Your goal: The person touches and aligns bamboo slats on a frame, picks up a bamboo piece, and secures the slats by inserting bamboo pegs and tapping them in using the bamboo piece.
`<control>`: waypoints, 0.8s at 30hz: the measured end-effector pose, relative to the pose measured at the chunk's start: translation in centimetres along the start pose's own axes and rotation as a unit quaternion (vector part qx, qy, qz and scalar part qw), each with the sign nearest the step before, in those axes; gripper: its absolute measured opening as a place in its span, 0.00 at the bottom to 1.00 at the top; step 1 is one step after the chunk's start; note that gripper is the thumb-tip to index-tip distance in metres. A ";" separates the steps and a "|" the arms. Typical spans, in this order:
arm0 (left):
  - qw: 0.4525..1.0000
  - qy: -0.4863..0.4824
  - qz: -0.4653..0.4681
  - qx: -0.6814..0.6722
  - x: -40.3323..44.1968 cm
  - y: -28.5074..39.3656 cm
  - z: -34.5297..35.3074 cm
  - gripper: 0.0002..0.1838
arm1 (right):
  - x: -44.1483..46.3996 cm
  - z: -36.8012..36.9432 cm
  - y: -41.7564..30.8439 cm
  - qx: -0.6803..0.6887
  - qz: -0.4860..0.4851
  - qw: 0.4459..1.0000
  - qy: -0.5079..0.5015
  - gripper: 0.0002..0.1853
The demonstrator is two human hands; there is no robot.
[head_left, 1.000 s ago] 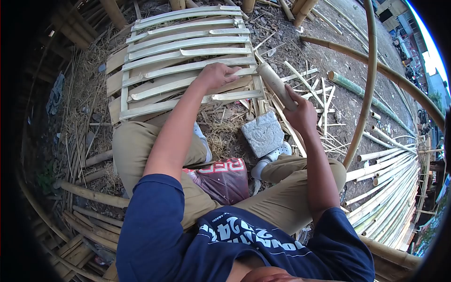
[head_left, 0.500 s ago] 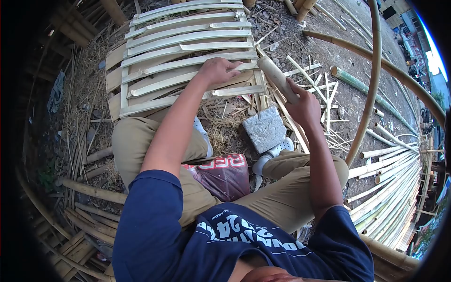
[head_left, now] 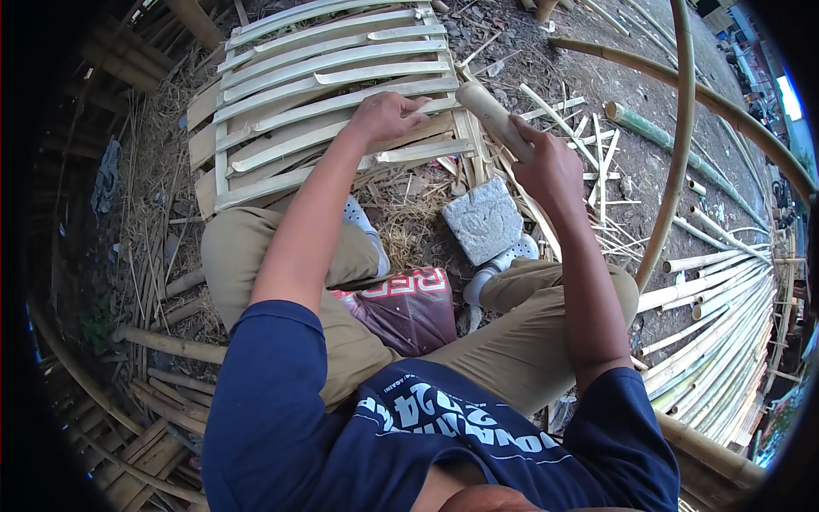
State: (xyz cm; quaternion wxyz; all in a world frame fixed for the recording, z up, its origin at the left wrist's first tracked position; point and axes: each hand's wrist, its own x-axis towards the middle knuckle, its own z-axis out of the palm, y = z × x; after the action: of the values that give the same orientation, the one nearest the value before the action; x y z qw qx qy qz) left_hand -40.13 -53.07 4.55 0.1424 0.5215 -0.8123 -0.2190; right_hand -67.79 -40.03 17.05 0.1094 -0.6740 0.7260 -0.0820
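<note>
A lattice of pale bamboo strips (head_left: 341, 65) lies on the ground in front of my legs. My left hand (head_left: 386, 117) is closed around one slat (head_left: 294, 150) near the lattice's right side. In my right hand (head_left: 546, 162) is a thick, pale bamboo piece (head_left: 490, 115), gripped at its lower end. Its far end is at the right edge of the lattice, by the end of the held slat; whether they touch is hard to tell. A grey stone block (head_left: 483, 222) rests below the bamboo piece, near my foot.
Thin split strips (head_left: 602, 162) are scattered to the right. A curved bamboo pole (head_left: 681, 145) rises at the right, in front of a green pole (head_left: 653, 133). Many cut poles (head_left: 725, 333) lie at the lower right. A dark red printed cloth (head_left: 409, 314) is between my legs.
The lattice and both hands appear slightly higher and further left in the view. The left hand keeps its hold on the slat, and the right hand keeps the bamboo piece near the lattice's edge.
</note>
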 end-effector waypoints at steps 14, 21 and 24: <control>0.996 -0.035 -0.051 -0.067 -1.1 2.3 -2.1 0.28 | -0.5 -1.0 1.0 0.037 -0.013 0.999 -0.033 0.40; 0.997 -0.051 -0.033 -0.056 -0.7 2.1 -2.5 0.29 | -1.4 -3.9 0.9 0.093 -0.024 0.995 0.004 0.38; 0.995 -0.058 -0.034 0.077 -0.4 3.2 -2.8 0.29 | -1.0 -4.9 0.8 0.117 -0.025 0.993 0.020 0.37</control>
State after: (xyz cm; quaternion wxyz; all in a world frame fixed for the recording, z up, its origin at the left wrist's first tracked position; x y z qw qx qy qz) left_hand -41.16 -52.20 8.60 0.0474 0.5449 -0.8152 -0.1904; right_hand -69.78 -39.15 21.61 0.1712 -0.6723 0.6966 -0.1828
